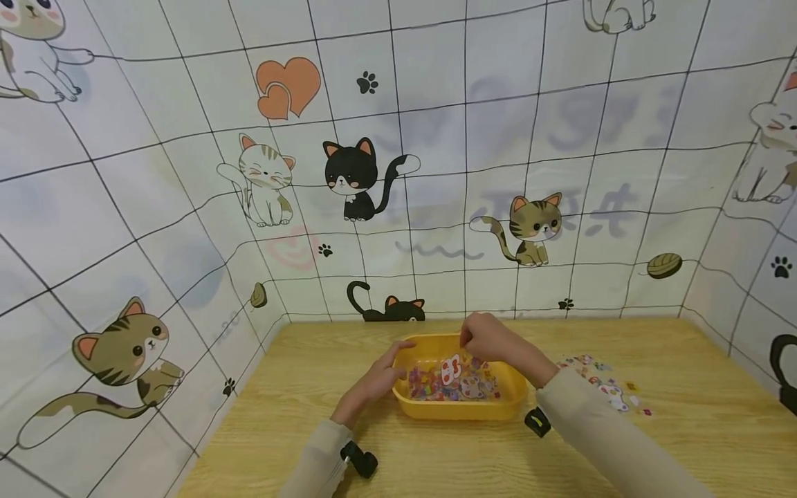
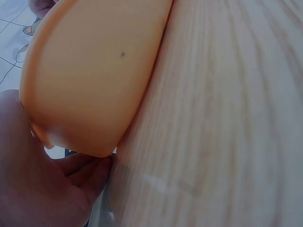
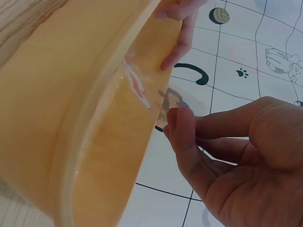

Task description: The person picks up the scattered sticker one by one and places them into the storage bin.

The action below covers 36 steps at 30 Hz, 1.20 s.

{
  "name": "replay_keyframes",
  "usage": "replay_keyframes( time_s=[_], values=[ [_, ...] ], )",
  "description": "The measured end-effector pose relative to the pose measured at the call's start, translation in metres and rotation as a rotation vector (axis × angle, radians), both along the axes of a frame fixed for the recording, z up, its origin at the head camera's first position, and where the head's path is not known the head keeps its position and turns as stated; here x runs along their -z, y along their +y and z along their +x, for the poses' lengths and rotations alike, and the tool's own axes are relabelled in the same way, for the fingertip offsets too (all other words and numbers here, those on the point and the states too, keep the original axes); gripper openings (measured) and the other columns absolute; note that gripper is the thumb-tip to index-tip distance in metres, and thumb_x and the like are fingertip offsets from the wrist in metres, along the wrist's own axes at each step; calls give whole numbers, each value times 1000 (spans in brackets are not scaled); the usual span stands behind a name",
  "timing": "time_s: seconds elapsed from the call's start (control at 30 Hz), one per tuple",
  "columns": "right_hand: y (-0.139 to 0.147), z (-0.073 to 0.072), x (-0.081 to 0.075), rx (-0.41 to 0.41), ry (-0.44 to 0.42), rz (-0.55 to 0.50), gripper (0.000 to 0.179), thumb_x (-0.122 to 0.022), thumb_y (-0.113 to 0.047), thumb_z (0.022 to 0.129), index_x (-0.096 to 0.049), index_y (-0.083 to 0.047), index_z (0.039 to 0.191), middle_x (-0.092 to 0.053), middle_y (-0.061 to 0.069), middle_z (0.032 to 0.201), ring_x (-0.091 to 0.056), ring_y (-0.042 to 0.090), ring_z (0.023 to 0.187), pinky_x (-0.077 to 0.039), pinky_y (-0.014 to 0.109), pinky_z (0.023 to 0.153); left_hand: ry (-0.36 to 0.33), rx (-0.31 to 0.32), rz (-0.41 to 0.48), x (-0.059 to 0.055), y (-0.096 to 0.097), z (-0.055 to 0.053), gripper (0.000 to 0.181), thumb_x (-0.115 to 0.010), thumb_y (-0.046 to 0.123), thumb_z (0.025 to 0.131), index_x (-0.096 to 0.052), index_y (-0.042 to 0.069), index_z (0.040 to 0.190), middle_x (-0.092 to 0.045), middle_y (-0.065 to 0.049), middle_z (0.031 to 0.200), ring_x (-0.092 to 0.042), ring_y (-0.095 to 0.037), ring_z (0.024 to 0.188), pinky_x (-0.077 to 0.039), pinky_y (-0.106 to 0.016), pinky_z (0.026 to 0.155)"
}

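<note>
A yellow plastic basin (image 1: 461, 413) stands on the table with colourful printed stickers (image 1: 429, 384) inside it. My left hand (image 1: 378, 379) holds the basin's left end, the thumb at the rim and the other fingers curled against the outer wall (image 2: 94, 80). Above the basin's back right side, my right hand (image 1: 488, 337) pinches a clear printed sticker (image 3: 173, 100) between thumb and forefinger. A white figure with red marks (image 1: 450, 370) shows upright below that hand; whether it belongs to the pinched piece I cannot tell.
More small printed stickers (image 1: 613, 395) lie scattered on the wooden table (image 1: 311, 373) to the right of the basin. A white cloth wall with cat drawings (image 1: 436, 138) encloses the table behind and at both sides. Black camera mounts (image 1: 359, 460) sit on both wrists.
</note>
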State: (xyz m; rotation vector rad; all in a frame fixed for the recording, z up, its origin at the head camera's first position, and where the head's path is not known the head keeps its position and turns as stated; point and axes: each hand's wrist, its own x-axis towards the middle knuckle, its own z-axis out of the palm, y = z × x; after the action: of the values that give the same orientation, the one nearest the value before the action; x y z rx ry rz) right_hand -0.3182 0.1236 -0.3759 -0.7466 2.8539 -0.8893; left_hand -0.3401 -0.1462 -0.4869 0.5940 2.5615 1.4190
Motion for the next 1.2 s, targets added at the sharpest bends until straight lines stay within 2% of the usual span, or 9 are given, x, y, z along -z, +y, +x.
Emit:
replay_keyframes(
  time_s=[0.2,0.33,0.43,0.57,0.67,0.8,0.87,1.07,1.2],
  values=[
    [-2,-1,1,77,-54,49,20,-58,6,89,-77,5,94,-77,19,95,-68,17,55,-55,28,55,-6,-7,0,1,0,-1,61,-50,11,94,-42,21,154,-31,-13,168,-33,-40,153,-37,-59,113],
    [-1,-1,1,99,-42,89,19,-59,6,89,-77,4,94,-76,17,91,-70,25,61,-55,29,56,-6,-7,-2,0,1,-1,61,-50,11,94,-42,21,154,-31,-14,168,-37,-39,149,-43,-53,105],
    [1,-1,2,102,-35,104,20,-59,6,89,-77,1,86,-73,12,78,-65,22,56,-52,28,54,-7,-11,-6,-1,1,-1,61,-50,11,94,-42,20,154,-32,-14,168,-40,-38,145,-44,-49,99],
    [3,-3,5,90,-33,141,38,-53,9,87,-56,-10,55,-42,-4,49,-40,10,42,-33,23,46,-8,-13,-9,-1,2,0,62,-50,10,93,-43,22,153,-33,-14,167,-39,-37,147,-43,-49,102],
    [4,-4,7,85,-30,159,48,-52,10,86,-38,-17,49,-22,-7,46,-38,8,37,-26,21,43,-6,-11,-1,-1,2,1,62,-50,10,93,-43,22,153,-33,-14,167,-36,-39,150,-41,-53,107],
    [4,-7,12,118,-50,170,50,-56,11,84,-36,-18,48,-23,-8,44,-60,18,40,-31,19,40,-7,-9,12,0,1,1,61,-50,10,93,-43,22,153,-33,-14,168,-33,-40,153,-37,-59,114],
    [4,-10,14,135,-67,180,50,-56,11,83,-36,-18,48,-23,-8,44,-63,21,43,-33,18,39,-9,-10,13,1,1,1,61,-50,11,94,-43,22,153,-32,-14,168,-32,-40,153,-35,-61,116],
    [3,-13,18,152,-61,219,51,-58,10,81,-33,-19,47,-26,-7,42,-49,13,36,-33,19,38,-9,-13,11,1,1,1,60,-50,12,94,-44,23,153,-32,-15,168,-31,-42,153,-32,-64,118],
    [1,-14,18,171,-97,249,49,-58,9,84,-35,-17,49,-28,-6,43,-41,10,38,-34,19,39,-10,-12,13,0,1,1,60,-51,12,94,-43,23,153,-32,-14,168,-29,-42,155,-27,-66,120]
  ],
)
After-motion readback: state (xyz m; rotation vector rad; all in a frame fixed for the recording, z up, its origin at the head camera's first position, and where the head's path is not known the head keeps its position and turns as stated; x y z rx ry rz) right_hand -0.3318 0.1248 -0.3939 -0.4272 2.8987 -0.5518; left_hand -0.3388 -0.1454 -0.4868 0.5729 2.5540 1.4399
